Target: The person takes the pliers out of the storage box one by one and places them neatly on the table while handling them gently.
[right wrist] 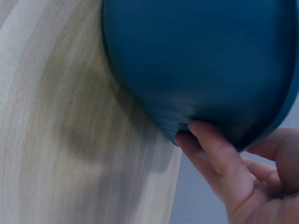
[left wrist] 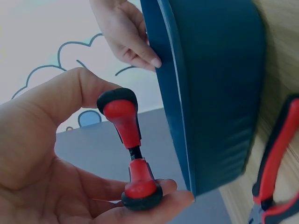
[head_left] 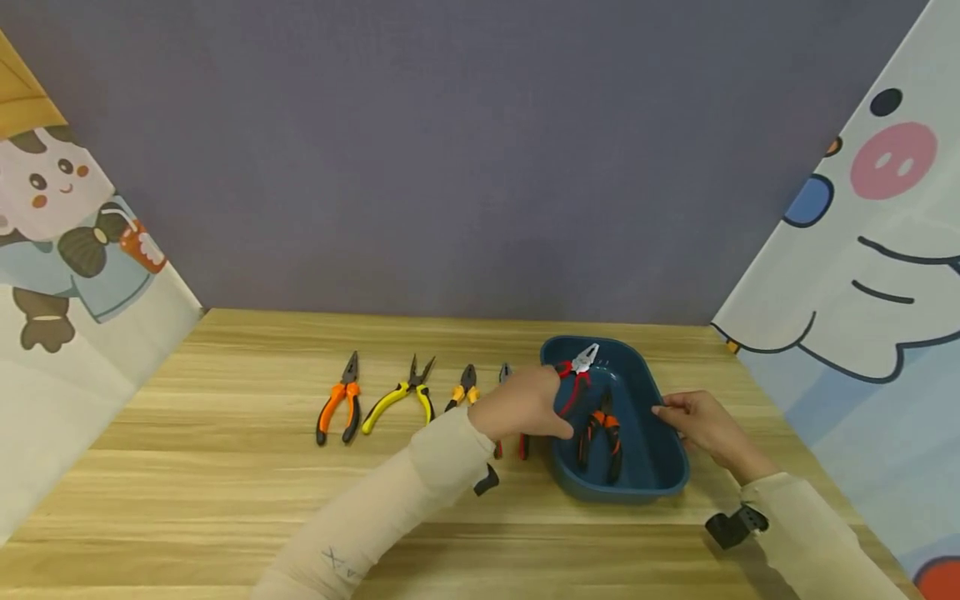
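Note:
My left hand [head_left: 525, 404] holds combination pliers with a silver head [head_left: 583, 358] over the left side of a dark blue plastic basin [head_left: 641, 425]. In the left wrist view, the pliers' red and black handles [left wrist: 122, 114] lie between thumb and fingers, beside the basin's wall [left wrist: 224, 93]. My right hand [head_left: 708, 425] grips the basin's right rim; in the right wrist view its fingers [right wrist: 219, 154] press the outer wall. Inside the basin lie black pliers with orange-marked handles [head_left: 612, 437].
Left of the basin, a row on the wooden table [head_left: 225, 433] has orange long-nose pliers [head_left: 350, 387], yellow pliers [head_left: 415, 383], pliers with yellow-black handles [head_left: 468, 379] and red-handled pliers [head_left: 523, 447], the last two partly hidden by the left arm. A grey panel [head_left: 465, 167] stands behind.

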A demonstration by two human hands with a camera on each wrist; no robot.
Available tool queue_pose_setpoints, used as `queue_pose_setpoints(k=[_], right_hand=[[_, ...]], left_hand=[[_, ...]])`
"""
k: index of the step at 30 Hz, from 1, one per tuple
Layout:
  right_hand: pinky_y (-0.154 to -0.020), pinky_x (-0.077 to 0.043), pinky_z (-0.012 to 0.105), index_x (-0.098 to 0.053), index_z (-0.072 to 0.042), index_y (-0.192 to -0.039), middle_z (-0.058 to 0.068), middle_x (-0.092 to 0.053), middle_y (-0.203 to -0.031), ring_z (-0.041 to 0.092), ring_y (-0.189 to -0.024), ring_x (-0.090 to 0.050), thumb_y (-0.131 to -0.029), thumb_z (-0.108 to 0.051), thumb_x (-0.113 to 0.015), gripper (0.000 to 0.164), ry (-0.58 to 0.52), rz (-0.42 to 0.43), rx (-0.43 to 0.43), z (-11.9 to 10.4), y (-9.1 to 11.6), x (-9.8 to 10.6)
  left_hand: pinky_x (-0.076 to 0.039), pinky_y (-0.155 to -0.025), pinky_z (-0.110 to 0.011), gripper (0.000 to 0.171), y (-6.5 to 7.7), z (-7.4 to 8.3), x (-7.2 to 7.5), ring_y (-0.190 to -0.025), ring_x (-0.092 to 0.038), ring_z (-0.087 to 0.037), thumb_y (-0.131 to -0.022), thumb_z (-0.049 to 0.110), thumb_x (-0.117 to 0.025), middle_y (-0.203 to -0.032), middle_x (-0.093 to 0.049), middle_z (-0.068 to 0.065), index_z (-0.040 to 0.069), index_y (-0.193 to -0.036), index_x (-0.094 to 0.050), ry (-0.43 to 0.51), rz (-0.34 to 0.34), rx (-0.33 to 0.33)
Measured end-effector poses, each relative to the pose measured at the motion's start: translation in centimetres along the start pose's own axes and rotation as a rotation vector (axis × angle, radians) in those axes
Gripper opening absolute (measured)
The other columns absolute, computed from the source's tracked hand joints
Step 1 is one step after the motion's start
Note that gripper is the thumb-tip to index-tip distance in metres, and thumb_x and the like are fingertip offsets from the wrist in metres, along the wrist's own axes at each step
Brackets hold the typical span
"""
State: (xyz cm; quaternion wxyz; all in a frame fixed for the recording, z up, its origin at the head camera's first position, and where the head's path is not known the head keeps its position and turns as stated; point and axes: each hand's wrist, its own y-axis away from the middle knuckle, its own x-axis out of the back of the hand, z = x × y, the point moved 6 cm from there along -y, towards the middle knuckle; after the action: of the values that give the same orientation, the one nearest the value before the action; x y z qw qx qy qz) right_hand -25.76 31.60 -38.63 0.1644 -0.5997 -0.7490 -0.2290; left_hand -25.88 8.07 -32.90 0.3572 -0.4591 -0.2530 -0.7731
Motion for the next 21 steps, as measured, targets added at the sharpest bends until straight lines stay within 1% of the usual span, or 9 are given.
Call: queue_pose_setpoints(k=[2, 5, 7, 8, 10, 13, 17, 19, 21], right_hand=[[-0.058, -0.055, 0.033, -0.055, 0.019, -0.110, 0.012, -0.068, -0.083, 0.012, -0.064, -0.065, -0.097, -0.012, -0.050, 0.034, 0.005, 0.001, 0.002, -0.1, 0.0, 0.0], [-0.056, -0.054, 0.033, -0.056, 0.018, -0.108, 0.010, -0.067, -0.080, 0.011, -0.062, -0.063, -0.097, -0.013, -0.050, 0.033, 0.003, -0.001, 0.001, -0.2, -0.1, -0.1], [-0.056, -0.054, 0.032, -0.056, 0.018, -0.108, 0.008, -0.066, -0.078, 0.010, -0.061, -0.062, -0.097, -0.013, -0.050, 0.033, 0.000, -0.004, -0.001, -0.2, -0.2, -0.2], [-0.056, -0.053, 0.032, -0.056, 0.018, -0.108, 0.007, -0.065, -0.077, 0.010, -0.061, -0.061, -0.097, -0.013, -0.050, 0.033, -0.001, -0.007, -0.002, -0.1, -0.2, -0.2], [-0.056, -0.053, 0.031, -0.056, 0.018, -0.107, 0.006, -0.064, -0.075, 0.009, -0.061, -0.061, -0.098, -0.013, -0.050, 0.033, -0.011, -0.013, -0.006, -0.1, -0.2, -0.3], [-0.057, -0.054, 0.032, -0.056, 0.018, -0.106, 0.008, -0.064, -0.076, 0.011, -0.063, -0.062, -0.098, -0.013, -0.049, 0.033, -0.024, -0.026, 0.001, -0.1, -0.2, -0.4], [-0.058, -0.054, 0.033, -0.054, 0.020, -0.109, 0.012, -0.067, -0.083, 0.012, -0.066, -0.064, -0.098, -0.012, -0.048, 0.034, -0.038, -0.032, 0.007, 0.0, 0.0, -0.4], [-0.059, -0.055, 0.033, -0.053, 0.020, -0.111, 0.014, -0.068, -0.086, 0.013, -0.068, -0.065, -0.098, -0.011, -0.048, 0.035, -0.033, -0.033, 0.008, 0.0, 0.1, -0.4], [-0.060, -0.055, 0.034, -0.052, 0.021, -0.114, 0.015, -0.068, -0.088, 0.014, -0.069, -0.065, -0.098, -0.012, -0.048, 0.036, -0.028, -0.033, 0.003, 0.0, 0.2, -0.3]], left_hand=[[-0.023, -0.045, -0.020, 0.052, 0.4, -0.5, 0.2, -0.048, -0.026, -0.009, -0.075, 0.026, -0.078, -0.055, -0.025, 0.005, 0.014, -0.049, -0.035, 0.018, 0.015, -0.023], [-0.020, -0.045, -0.020, 0.054, 1.0, -1.5, 0.5, -0.046, -0.020, -0.007, -0.074, 0.024, -0.078, -0.052, -0.022, 0.006, 0.014, -0.047, -0.033, 0.021, 0.036, -0.039], [-0.021, -0.044, -0.021, 0.051, 1.5, -2.2, 0.7, -0.046, -0.020, -0.007, -0.074, 0.024, -0.077, -0.055, -0.027, 0.004, 0.014, -0.048, -0.034, 0.034, 0.039, -0.025], [-0.022, -0.043, -0.021, 0.049, 1.8, -2.6, 0.8, -0.045, -0.021, -0.007, -0.075, 0.024, -0.076, -0.060, -0.034, 0.002, 0.013, -0.049, -0.035, 0.045, 0.042, -0.015], [-0.024, -0.043, -0.022, 0.045, 2.4, -3.3, 1.1, -0.044, -0.023, -0.008, -0.074, 0.023, -0.076, -0.068, -0.039, 0.000, 0.013, -0.052, -0.037, 0.067, 0.051, 0.015], [-0.025, -0.044, -0.023, 0.044, 3.2, -4.2, 1.4, -0.045, -0.024, -0.009, -0.074, 0.020, -0.075, -0.069, -0.040, -0.002, 0.014, -0.051, -0.037, 0.086, 0.057, 0.033], [-0.025, -0.046, -0.023, 0.044, 3.9, -5.4, 1.6, -0.048, -0.025, -0.009, -0.074, 0.017, -0.074, -0.064, -0.037, 0.001, 0.016, -0.048, -0.038, 0.088, 0.064, 0.042], [-0.027, -0.047, -0.023, 0.041, 4.2, -6.1, 1.7, -0.050, -0.028, -0.009, -0.074, 0.020, -0.076, -0.065, -0.039, 0.001, 0.014, -0.051, -0.042, 0.076, 0.078, 0.055], [-0.026, -0.047, -0.024, 0.038, 4.6, -6.8, 1.7, -0.048, -0.025, -0.010, -0.075, 0.021, -0.075, -0.066, -0.038, -0.001, 0.010, -0.056, -0.044, 0.070, 0.077, 0.081]])
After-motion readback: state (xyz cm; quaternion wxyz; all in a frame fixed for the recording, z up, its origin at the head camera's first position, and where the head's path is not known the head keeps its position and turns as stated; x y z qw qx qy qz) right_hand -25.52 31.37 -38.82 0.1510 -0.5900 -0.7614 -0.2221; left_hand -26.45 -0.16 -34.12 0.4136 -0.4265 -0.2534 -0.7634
